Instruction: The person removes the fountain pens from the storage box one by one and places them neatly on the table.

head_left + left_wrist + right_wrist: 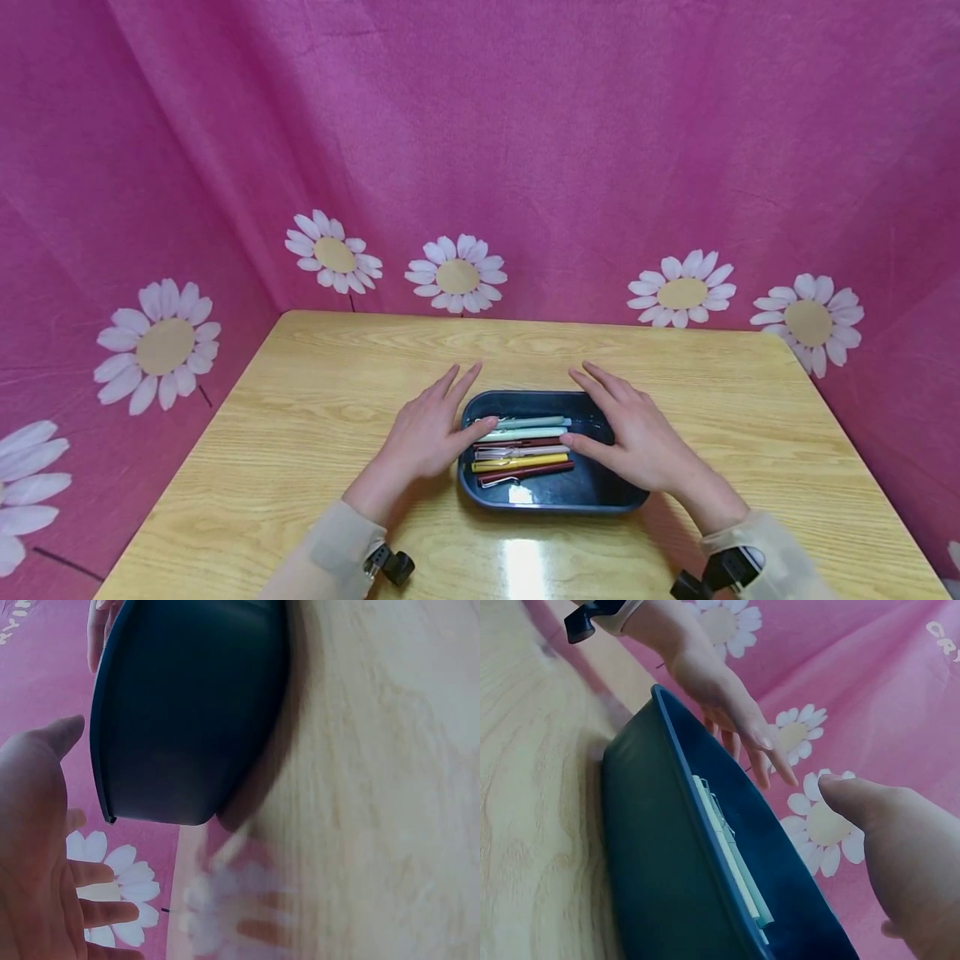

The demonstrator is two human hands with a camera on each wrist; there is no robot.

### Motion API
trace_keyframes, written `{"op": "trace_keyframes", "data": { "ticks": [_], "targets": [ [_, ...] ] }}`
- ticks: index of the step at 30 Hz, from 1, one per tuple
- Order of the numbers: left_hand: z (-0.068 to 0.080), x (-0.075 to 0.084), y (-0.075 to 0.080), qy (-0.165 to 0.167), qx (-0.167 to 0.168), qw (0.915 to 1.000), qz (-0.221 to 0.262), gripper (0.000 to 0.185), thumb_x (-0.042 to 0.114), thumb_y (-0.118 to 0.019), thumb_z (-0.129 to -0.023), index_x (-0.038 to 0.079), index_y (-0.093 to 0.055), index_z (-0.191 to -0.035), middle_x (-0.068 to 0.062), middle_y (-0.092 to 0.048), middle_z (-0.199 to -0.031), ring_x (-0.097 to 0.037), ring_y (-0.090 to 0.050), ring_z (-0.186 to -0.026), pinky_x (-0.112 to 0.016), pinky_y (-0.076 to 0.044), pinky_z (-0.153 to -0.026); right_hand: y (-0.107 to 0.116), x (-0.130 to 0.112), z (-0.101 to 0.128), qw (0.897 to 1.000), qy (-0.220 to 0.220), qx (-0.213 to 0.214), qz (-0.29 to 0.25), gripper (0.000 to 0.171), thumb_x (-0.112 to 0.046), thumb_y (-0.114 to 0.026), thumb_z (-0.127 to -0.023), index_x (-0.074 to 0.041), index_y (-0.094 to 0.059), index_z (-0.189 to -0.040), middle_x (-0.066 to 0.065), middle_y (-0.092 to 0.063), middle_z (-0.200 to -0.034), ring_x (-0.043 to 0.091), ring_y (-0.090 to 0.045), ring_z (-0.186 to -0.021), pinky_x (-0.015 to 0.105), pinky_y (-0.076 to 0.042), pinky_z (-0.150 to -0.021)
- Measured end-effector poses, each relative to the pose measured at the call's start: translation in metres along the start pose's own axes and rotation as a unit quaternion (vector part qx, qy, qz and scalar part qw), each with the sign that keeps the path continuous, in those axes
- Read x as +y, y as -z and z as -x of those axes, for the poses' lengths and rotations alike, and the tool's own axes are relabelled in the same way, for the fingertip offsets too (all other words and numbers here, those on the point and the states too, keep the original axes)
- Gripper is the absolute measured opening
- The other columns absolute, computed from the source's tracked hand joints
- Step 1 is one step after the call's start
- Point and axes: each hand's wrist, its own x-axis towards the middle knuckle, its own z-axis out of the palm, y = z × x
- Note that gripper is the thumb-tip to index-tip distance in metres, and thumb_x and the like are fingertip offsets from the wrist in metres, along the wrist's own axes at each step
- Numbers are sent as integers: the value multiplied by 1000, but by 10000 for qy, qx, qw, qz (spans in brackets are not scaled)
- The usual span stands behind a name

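Note:
A dark blue tray (600, 497) with rounded corners sits on the wooden table, and several pens lie side by side in its left part. Among them are a teal pen (534, 422), a mint pen (522, 434), a yellow pen (521, 462) and a dark red pen (527, 474) with a silver clip. My left hand (425, 430) is spread at the tray's left end, its thumb apart from the wall in the left wrist view. Over the right end hovers my right hand (639, 433), fingers extended. Neither hand holds anything.
The light wood table (300, 400) extends around the tray. A pink curtain (510, 150) with large white daisies hangs behind it and along both sides. Each wrist carries a small black camera, such as the left camera (393, 565).

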Motion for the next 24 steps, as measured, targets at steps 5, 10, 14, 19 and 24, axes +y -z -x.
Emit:
{"op": "trace_keyframes", "data": {
  "ticks": [5, 10, 14, 19, 24],
  "targets": [
    [1, -1, -5, 51, -32, 10000, 69, 87, 80, -41, -98, 38, -19, -171, -10, -28, -173, -39, -39, -151, -67, -42, -111, -5, 0, -1, 9998, -75, -130, -93, 87, -63, -69, -95, -22, -39, -165, 11, -36, -167, 39, -40, -148, 71, -34, -113],
    [2, 1, -7, 56, -20, 9997, 238, 79, 69, -48, -103, 36, -21, -170, -10, -32, -171, -39, -41, -149, -68, -42, -111, -7, -1, -3, 9995, -82, -231, -202, 87, -64, -70, -95, -21, -40, -165, 12, -37, -167, 39, -41, -147, 72, -35, -113],
    [4, 2, -9, 27, -73, 9990, 446, 75, 61, -50, -106, 34, -24, -170, -11, -37, -168, -37, -43, -149, -67, -42, -111, -9, 0, -3, 9994, -49, -236, -236, 86, -63, -71, -94, -21, -42, -164, 11, -37, -167, 38, -41, -147, 71, -34, -114],
    [6, 4, -11, 82, -63, 9977, 676, 67, 53, -49, -110, 31, -28, -169, -9, -41, -166, -34, -46, -147, -65, -43, -111, -10, 0, -4, 9991, 31, -205, -373, 84, -62, -72, -95, -22, -43, -163, 10, -37, -167, 36, -39, -148, 68, -37, -114],
    [6, 4, -15, 139, -133, 9955, 929, 60, 43, -47, -113, 28, -31, -169, -7, -43, -165, -30, -43, -149, -58, -40, -117, -11, -4, -6, 9972, 164, -291, -672, 80, -58, -73, -95, -25, -44, -162, 8, -36, -168, 33, -39, -149, 65, -42, -113]
  ]
}}
